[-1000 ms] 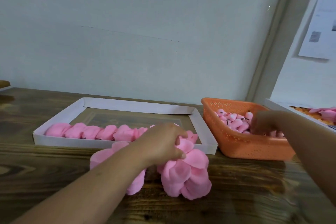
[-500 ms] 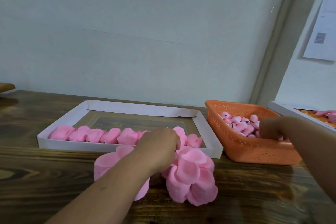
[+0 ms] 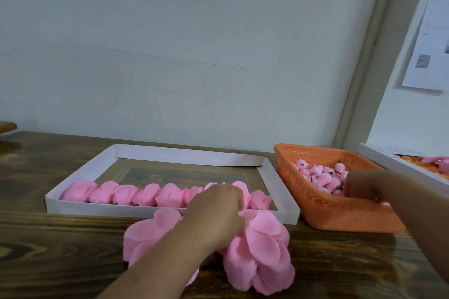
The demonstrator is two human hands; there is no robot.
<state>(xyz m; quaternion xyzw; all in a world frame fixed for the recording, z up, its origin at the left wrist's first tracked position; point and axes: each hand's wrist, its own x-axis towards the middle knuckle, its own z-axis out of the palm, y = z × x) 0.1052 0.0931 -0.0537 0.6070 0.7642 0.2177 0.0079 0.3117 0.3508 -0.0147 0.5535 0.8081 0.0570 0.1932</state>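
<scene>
You are reaching your right hand (image 3: pixel 364 185) into the orange basket (image 3: pixel 340 216), which is sitting just right of the white tray (image 3: pixel 97 209). Your left hand (image 3: pixel 216 213) is bearing down on the petal pile (image 3: pixel 262 250) just in front of the tray's near wall.

To do this step well, you are best off singling out one of the pink buds (image 3: pixel 323 177) by its rounded body and lifting it straight up, so the others are not spilling over the basket rim. The left hand is doing useful work by holding the loose petals in place. Press lightly, since they are thin and are likely creasing under weight.

Your left hand's fingers are curling down into the pile and gripping a bunch of petals at its top. The pile is spreading out from under that hand on both sides and is touching the tray's near wall. Your right hand's fingers are bending in among the buds at the basket's near side. That hand is blurred, so I cannot tell whether it is pinching a bud yet or only touching them.

Inside the tray, finished flowers (image 3: pixel 145 194) are lining up along the near wall, with the open space lying behind them.
</scene>
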